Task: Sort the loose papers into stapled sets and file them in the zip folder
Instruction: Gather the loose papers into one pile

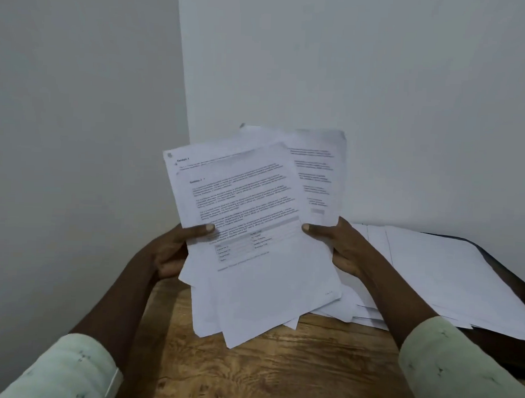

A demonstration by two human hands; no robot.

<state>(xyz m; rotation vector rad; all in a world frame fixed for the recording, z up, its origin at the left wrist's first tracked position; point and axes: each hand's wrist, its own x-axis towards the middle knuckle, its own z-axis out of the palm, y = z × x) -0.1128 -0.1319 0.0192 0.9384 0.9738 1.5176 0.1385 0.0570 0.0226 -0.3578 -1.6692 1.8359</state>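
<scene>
I hold an uneven bundle of printed white papers (254, 228) upright above the wooden table (279, 372). My left hand (176, 249) grips the bundle's left edge, thumb on the front sheet. My right hand (340, 246) grips the right edge, thumb on the front too. The sheets are fanned and misaligned, with the bottom corners sticking out at different angles. More white sheets (431, 276) lie spread on the table at the right, on top of a dark folder (503, 266) whose edge shows beyond them.
White walls meet in a corner right behind the table, to the left of the bundle. Bare wood shows in front of and below the held papers. Pale green sleeves cover both forearms.
</scene>
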